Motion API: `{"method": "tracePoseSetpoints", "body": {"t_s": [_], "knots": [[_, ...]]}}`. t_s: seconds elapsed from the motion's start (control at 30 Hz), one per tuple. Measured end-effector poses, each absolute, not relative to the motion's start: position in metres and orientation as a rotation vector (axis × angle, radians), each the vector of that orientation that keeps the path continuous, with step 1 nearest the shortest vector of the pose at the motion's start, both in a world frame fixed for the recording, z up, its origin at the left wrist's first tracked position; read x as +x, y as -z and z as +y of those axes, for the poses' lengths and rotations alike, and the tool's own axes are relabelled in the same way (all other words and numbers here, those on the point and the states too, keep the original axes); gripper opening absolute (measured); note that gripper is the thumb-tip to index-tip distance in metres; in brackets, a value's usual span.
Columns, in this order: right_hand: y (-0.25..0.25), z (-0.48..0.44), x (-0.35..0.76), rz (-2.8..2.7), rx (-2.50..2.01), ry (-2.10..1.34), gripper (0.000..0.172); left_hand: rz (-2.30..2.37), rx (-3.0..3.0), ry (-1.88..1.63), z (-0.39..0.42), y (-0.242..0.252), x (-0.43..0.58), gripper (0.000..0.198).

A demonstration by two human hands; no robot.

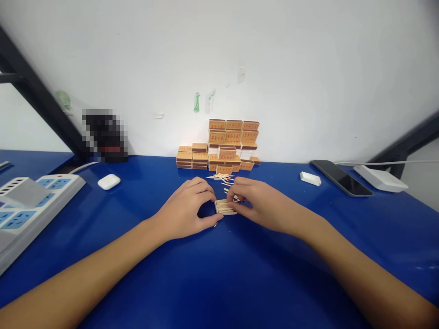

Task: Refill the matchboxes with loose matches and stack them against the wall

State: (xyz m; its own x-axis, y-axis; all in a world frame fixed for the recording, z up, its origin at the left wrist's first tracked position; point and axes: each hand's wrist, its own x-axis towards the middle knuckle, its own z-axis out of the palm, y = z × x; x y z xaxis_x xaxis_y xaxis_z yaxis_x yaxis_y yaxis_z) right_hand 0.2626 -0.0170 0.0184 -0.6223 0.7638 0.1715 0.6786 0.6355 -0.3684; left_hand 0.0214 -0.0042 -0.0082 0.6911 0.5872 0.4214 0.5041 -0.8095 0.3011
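Note:
A small open matchbox tray (224, 207) full of matches lies on the blue table (219, 274) between my hands. My left hand (187, 208) curls around its left side, thumb and fingertips touching the tray. My right hand (262, 203) pinches the tray's right edge and grips a few matches. Loose matches (221, 177) lie scattered just behind the tray. Behind them, stacks of orange matchboxes (233, 137) stand against the white wall, with a lower pile (192, 156) to their left.
A white power strip (30, 196) and a white earbud case (109, 181) sit at the left. At the right lie a small white box (310, 178), a dark phone (341, 178) and a white adapter (380, 178) with its cable. A black frame runs along both sides.

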Motion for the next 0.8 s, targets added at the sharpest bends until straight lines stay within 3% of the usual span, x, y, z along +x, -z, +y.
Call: {"method": "tracePoseSetpoints", "body": {"t_s": [0.23,0.5,0.8], "knots": [[-0.026,-0.015,0.270,-2.544,-1.193,-0.391,0.018,0.891,2.735,-0.779,-0.005,0.009,0.021,0.024],[-0.026,-0.018,0.270,-2.543,-1.164,-0.426,0.009,0.872,2.734,-0.790,-0.005,0.009,0.022,0.023],[-0.017,-0.017,0.262,-2.574,-1.155,-0.427,0.017,0.885,2.747,-0.756,-0.006,0.007,0.021,0.022]]}}
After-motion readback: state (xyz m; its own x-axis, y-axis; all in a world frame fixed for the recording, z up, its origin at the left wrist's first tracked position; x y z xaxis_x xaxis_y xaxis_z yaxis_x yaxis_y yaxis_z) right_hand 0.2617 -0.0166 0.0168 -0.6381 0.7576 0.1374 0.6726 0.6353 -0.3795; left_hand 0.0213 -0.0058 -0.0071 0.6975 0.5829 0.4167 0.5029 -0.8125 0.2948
